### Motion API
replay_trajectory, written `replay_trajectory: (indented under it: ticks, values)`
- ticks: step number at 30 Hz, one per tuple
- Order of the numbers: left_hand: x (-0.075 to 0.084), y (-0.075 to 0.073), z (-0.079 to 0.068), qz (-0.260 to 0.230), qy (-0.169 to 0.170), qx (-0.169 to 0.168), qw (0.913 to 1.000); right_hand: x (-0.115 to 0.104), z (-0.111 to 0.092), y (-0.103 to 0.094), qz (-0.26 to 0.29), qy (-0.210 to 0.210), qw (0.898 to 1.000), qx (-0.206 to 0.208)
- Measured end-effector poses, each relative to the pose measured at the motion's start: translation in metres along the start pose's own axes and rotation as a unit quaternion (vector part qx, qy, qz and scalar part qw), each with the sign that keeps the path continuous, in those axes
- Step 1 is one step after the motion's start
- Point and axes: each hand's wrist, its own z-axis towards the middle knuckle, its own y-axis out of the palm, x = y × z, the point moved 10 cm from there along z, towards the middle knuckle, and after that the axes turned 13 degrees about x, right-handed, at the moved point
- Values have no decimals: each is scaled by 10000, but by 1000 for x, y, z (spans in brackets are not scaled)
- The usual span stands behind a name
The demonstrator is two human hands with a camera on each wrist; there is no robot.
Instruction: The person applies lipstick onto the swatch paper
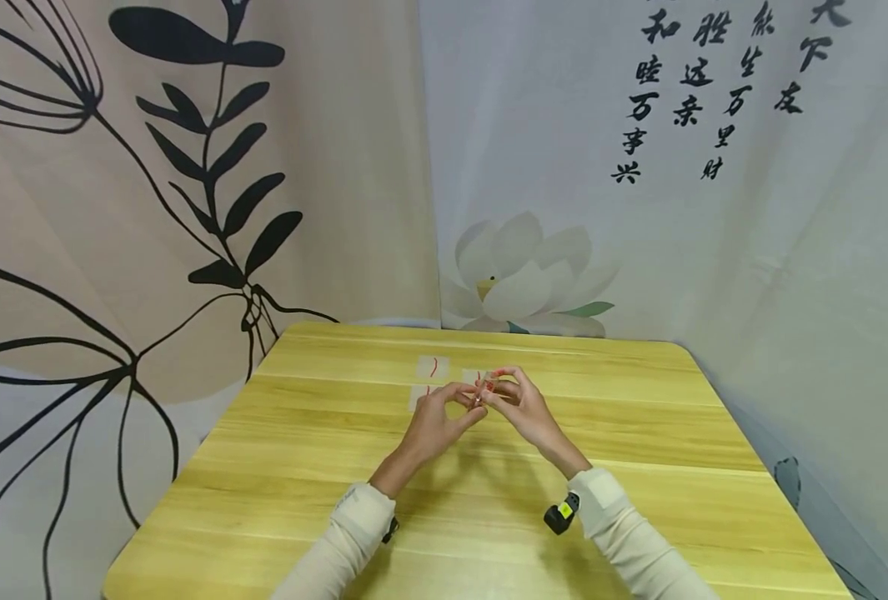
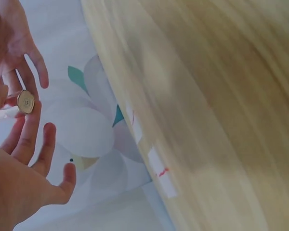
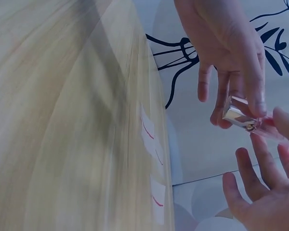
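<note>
A small lipstick (image 3: 237, 113) with a shiny metallic part and a clear pinkish part is held between both hands, above the table's far half. My left hand (image 1: 434, 423) pinches the metallic part between thumb and fingertips. Opposite it, my right hand (image 1: 524, 410) pinches the pinkish part, its other fingers spread. In the left wrist view the round gold end of the lipstick (image 2: 26, 101) faces the camera. Behind the hands lie pale paper slips with red strokes: one slip (image 1: 433, 367) farther back, another slip (image 1: 418, 398) beside the left hand, partly covered.
A third slip (image 1: 470, 377) is partly hidden behind the right hand. The wooden table (image 1: 323, 467) reaches back to a printed cloth backdrop (image 1: 353, 167) with plants, a lotus and writing. A black device (image 1: 560, 514) is worn at the right wrist.
</note>
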Motion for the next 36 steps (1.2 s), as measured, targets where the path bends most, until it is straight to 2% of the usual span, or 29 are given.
replay_trajectory:
  ticks: [7,10,12,17,23,26,30,32,36]
  values:
    - [8,0,7,414,447,-190,9980,-15,-2,2,-278,-435,9987,-17]
    - [6,-7,13,447,439,-160,9979,-19,-2,0,-414,-552,9976,-5]
    - [0,-16,19,417,301,-85,9986,-20,-3,-2,-457,-572,9973,17]
    - [-24,-48,33,489,-148,164,9986,-18,-5,-11,-558,-583,9967,55]
    - [-63,-90,41,1068,-464,342,9926,-13,-10,-22,-538,-567,9969,104]
    - [-91,-107,37,1402,-744,332,9868,-8,-12,-25,-616,-512,9967,110]
    - [-123,-121,24,1833,-1108,176,9766,1,-15,-26,-798,-376,9961,33]
    - [-133,-125,18,2012,-1213,97,9720,5,-16,-26,-860,-331,9957,-7]
    - [-144,-128,12,2195,-1228,13,9678,7,-18,-26,-935,-312,9951,-46]
